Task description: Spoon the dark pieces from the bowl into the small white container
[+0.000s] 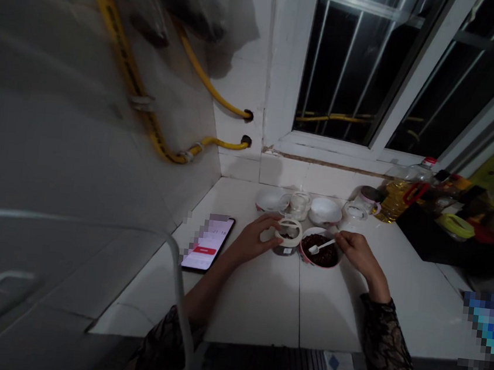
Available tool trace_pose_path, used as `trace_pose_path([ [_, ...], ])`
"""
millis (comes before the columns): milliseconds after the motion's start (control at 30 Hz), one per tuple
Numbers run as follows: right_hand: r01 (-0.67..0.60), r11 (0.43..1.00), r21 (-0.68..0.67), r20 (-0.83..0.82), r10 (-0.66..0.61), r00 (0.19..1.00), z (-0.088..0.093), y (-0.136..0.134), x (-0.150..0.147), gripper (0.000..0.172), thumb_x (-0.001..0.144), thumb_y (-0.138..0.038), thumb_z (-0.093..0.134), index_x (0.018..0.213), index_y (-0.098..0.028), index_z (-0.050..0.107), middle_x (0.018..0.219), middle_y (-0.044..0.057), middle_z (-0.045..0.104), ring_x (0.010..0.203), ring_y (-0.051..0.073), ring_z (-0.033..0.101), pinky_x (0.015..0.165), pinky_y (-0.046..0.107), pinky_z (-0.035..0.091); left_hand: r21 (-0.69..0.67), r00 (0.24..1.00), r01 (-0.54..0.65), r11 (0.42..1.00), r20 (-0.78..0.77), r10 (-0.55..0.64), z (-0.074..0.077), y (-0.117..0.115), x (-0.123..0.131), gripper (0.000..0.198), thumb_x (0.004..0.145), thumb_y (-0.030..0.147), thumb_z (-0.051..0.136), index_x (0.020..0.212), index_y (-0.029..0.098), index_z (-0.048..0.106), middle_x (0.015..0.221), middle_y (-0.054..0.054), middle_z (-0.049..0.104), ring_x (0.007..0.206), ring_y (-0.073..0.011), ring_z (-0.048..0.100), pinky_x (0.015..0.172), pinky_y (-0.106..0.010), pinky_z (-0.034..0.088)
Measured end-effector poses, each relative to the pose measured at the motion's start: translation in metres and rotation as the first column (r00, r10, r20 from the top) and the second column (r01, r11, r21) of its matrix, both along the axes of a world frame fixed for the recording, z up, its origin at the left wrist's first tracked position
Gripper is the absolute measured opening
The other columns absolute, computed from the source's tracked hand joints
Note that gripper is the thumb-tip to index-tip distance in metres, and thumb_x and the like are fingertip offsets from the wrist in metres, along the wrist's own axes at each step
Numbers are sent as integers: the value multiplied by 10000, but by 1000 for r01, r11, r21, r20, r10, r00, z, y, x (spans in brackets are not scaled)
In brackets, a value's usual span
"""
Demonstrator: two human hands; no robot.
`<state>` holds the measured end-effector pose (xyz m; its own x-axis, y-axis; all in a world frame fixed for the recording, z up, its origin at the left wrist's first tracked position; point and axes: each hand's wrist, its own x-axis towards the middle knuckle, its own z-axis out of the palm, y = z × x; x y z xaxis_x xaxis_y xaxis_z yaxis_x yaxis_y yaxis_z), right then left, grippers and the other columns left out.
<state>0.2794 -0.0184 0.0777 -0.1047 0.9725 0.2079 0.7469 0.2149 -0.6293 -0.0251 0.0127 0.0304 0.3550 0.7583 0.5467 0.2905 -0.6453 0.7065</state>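
Observation:
My left hand [259,239] is closed around the rim of a small clear jar [285,248] with a pale collar and a raised lid. Something dark lies inside that jar. Right beside it stands a bowl [318,265] with a pink-patterned outside, holding a dark reddish-brown food. In my right hand [357,249] I pinch the handle of a small white spoon [322,246]. The spoon's scoop is over the dark food in the bowl; whether it touches the food I cannot tell.
Behind are two white bowls [325,211], clear jars [354,215] and a mug [369,199]. An oil bottle [393,194] and a black box [422,233] of condiments stand right. A lit phone [209,243] lies left. A pale curved wire [178,278] crosses the near left.

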Motion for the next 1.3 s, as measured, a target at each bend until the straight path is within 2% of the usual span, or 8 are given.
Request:
trace_pose_path([
  [100,-18,999,-32,-9,18,1000,-5,2,-10,513,880,-637,423,586,-222,498,532,-9,494,546,143,442,517,252,320,-1,1000,-3,1000,-5,3,1,-1,0,170,841,354,701,929,218,651,1244,-105,679,1162,-253,645,1016,-427,508],
  [333,86,995,45,26,-87,996,-11,7,-13,465,860,-604,454,629,-222,582,566,21,574,571,170,499,532,265,335,0,1000,-6,1000,-15,6,2,-1,0,167,844,350,704,925,213,655,1245,-106,679,1162,-252,647,1022,-428,508],
  [567,125,992,-27,-135,-128,983,-11,11,-7,492,775,-645,488,533,-216,502,493,-14,451,518,133,397,504,268,296,11,1000,-7,1000,-9,7,0,0,0,164,847,347,703,926,215,646,1244,-106,676,1164,-251,647,1021,-429,511],
  [800,170,982,-79,-221,-183,958,-14,16,-2,478,714,-650,531,512,-220,480,485,-25,415,495,115,351,477,267,269,0,1000,-10,1000,-7,10,-1,0,1,163,834,326,714,933,216,646,1252,-108,673,1172,-259,645,1019,-441,508],
  [967,191,968,-162,-350,-237,906,-14,21,-3,528,621,-723,589,497,-226,464,448,-46,384,433,88,297,427,255,210,5,1000,2,1000,3,-2,-4,3,1,163,827,316,720,925,207,649,1249,-116,670,1168,-261,646,1009,-433,514],
  [1133,205,957,-207,-481,-282,830,-12,26,-8,512,558,-710,640,490,-226,486,418,-51,383,401,79,277,408,250,177,-1,1000,6,1000,-4,-6,-3,3,0,174,831,315,720,947,206,650,1256,-118,665,1187,-260,636,1027,-422,497],
  [1233,193,968,-160,-534,-249,808,-9,29,-17,495,597,-693,640,503,-232,485,418,-55,374,397,82,268,406,258,182,2,1000,1,1000,-7,-1,-4,3,0,167,835,319,717,943,210,650,1253,-112,667,1184,-255,636,1026,-419,496],
  [1300,212,975,-69,-535,-215,817,-7,30,-27,513,644,-715,606,509,-236,478,425,-52,372,412,92,285,415,262,211,3,1000,2,1000,-1,-2,-4,3,0,162,838,324,715,936,212,649,1255,-110,667,1180,-252,637,1018,-422,502],
])
